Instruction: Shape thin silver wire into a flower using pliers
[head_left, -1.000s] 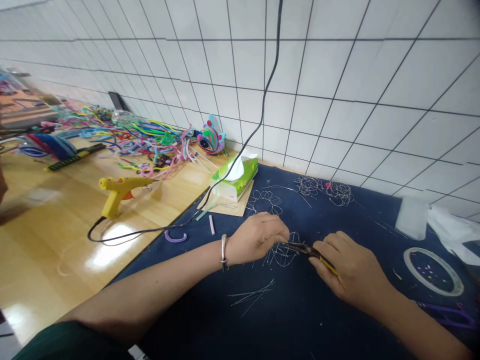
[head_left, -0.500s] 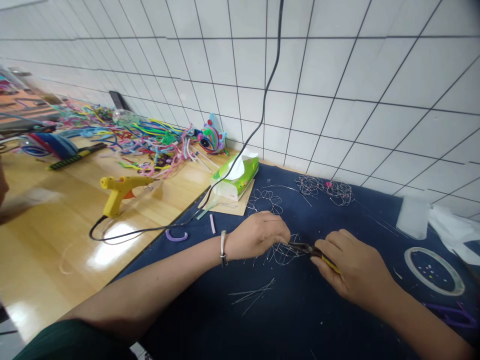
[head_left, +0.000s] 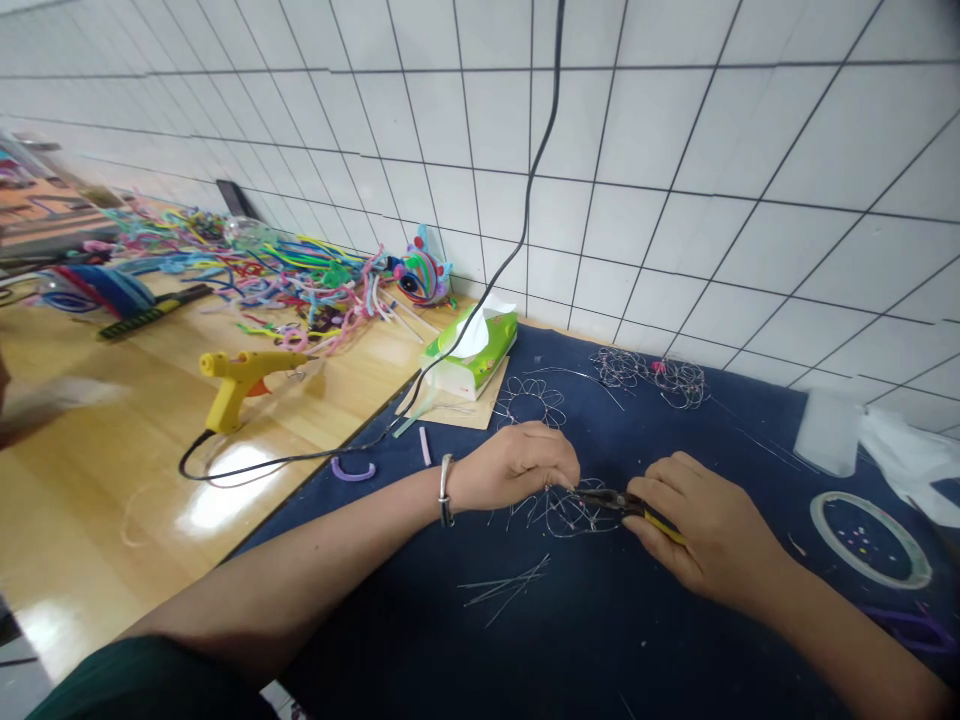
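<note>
On the wooden table (head_left: 315, 400): a blue-and-red striped rounded object (head_left: 105, 290); beside it, a black-and-yellow tool (head_left: 154, 313); a yellow hot-glue gun (head_left: 234, 385) with black cord (head_left: 281, 463); a heap of multicoloured pipe cleaners (head_left: 300, 270); at the heap's right end, a striped figure (head_left: 424, 275) near the tiled wall (head_left: 660, 130). On the dark-blue cloth (head_left: 405, 620): a purple curved piece (head_left: 352, 473); a short pink stick (head_left: 425, 447); a green tissue pack (head_left: 484, 355); several loose straight wires (head_left: 510, 583), crossed, nearest the wearer. Left hand (head_left: 517, 468), braceleted wrist: thumb and fingers pinched on a looped wire piece (head_left: 574, 522), which lies low under the fingertips; the exact point held is hidden. Behind that hand, a flower-shaped wire form (head_left: 551, 400). Pliers (head_left: 616, 500), yellow-handled: tips at the left fingertips, whether closed on wire cannot be told. Farther back, two beaded wire tangles (head_left: 652, 375). Right hand (head_left: 697, 525): wrapped round the plier handles. Far right: a translucent ring (head_left: 817, 515) encircling small beads (head_left: 862, 542); crumpled white tissue (head_left: 907, 455); a purple-handled item, blurred (head_left: 911, 630).
</note>
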